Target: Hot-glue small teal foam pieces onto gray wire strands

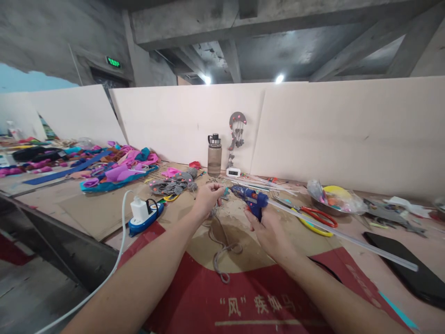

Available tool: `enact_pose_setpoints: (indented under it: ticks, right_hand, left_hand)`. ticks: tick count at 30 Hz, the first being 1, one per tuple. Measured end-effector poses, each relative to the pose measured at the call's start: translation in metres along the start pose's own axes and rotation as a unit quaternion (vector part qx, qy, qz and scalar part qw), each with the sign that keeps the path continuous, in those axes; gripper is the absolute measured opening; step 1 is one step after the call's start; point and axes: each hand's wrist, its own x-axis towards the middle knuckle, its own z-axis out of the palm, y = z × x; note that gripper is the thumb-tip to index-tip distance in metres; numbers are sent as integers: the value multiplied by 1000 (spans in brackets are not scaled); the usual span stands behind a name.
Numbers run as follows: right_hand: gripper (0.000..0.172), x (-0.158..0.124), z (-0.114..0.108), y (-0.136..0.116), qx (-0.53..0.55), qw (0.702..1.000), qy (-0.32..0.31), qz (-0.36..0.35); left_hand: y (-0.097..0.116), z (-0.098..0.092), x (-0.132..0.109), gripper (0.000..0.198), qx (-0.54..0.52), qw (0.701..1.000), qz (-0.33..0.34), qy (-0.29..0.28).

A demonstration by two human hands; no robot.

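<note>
My right hand [264,228] is wrapped round the grip of a blue hot glue gun [251,199], whose nozzle points left and whose long clear glue stick [347,237] runs back to the right. My left hand [207,196] is pinched shut on a small piece right at the gun's tip; what it holds is too small to name. A grey cord [219,250] trails from under that hand down over the brown cardboard [239,246].
A blue and white power strip [144,214] with a white cable lies at left. Behind are a clear water bottle [214,157], grey felt pieces [172,184], pink and purple fabric [121,168], red and yellow scissors [318,217], a metal bowl [332,199] and a black tablet [410,269].
</note>
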Motion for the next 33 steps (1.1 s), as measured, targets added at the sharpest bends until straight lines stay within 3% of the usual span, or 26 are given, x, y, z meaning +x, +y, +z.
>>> enact_pose_setpoints:
  ticks: [33]
  right_hand:
    - [30,0,5,2,8,1000,4,16]
  left_hand:
    - [-2,2,-1,14,-1,1000,-2,-1]
